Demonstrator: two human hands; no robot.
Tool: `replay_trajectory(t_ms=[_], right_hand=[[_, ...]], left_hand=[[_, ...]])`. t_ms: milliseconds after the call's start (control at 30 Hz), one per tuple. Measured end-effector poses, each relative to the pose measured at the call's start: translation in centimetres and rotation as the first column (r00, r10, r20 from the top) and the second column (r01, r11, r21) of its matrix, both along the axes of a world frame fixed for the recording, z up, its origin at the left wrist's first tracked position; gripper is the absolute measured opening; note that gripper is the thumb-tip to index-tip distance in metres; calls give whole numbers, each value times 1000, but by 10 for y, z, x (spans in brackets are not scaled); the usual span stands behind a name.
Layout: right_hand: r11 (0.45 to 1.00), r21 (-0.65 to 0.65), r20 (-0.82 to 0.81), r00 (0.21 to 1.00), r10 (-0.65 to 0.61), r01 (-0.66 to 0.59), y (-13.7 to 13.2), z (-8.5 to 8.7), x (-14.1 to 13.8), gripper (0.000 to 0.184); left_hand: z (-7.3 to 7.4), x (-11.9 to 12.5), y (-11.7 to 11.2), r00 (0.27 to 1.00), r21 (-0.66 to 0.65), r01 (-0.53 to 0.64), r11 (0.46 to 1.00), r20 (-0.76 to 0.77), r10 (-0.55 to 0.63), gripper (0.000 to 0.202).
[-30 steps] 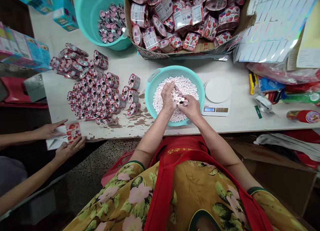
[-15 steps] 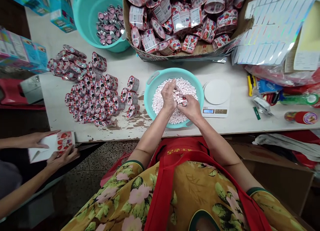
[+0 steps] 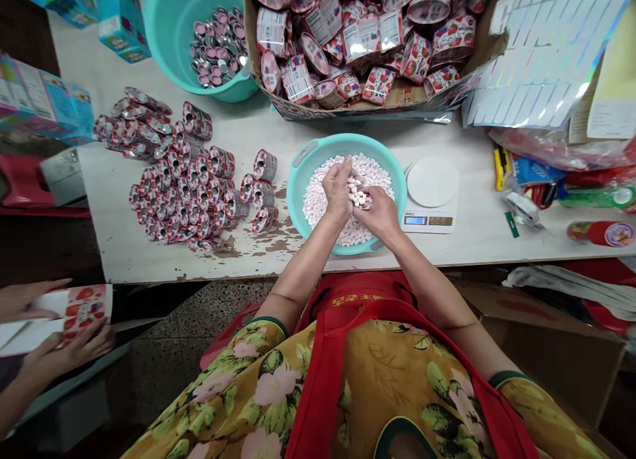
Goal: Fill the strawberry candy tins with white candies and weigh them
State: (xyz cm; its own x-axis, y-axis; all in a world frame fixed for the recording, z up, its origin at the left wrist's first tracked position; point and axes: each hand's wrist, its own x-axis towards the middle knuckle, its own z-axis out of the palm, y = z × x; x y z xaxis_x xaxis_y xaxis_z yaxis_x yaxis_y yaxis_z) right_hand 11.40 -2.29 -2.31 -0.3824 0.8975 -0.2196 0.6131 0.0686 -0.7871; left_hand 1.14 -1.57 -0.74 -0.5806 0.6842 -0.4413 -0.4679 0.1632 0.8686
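Note:
Both my hands work over a teal basin [image 3: 304,162] full of small white and pink candies [image 3: 372,171]. My left hand [image 3: 336,193] is cupped with a scoop of candies in it, tipped toward my right hand. My right hand [image 3: 380,214] is closed around a small tin [image 3: 366,203], of which only the rim shows between the fingers. The two hands touch above the candy heap.
A white digital scale [image 3: 431,193] stands right of the basin. Several filled tins [image 3: 189,181] lie in rows at left. Behind are a teal tub of lids [image 3: 218,45] and a cardboard box of empty tins [image 3: 358,42]. Another person's hands [image 3: 54,340] hold a strawberry-printed wrapper at lower left.
My hands have stayed over the basin, with the left hand tilting candies toward the tin. The other person's hands have drawn away down and to the left with the wrapper.

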Motion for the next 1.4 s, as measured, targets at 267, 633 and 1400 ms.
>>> replay_trajectory(t_ms=[267,633,1400], right_hand=[[998,-21,-61,996,-57,56,1,0,1,34],[999,8,-61,997,-41,42,4,5,1,32],[956,-166,-490,821,-293,243,25,4,50,47]], left_hand=[[6,0,3,1000,66,17,998,8,-18,46],[13,2,7,998,53,53,997,11,-54,44],[43,-86,61,904,17,119,993,-416,-101,29]])
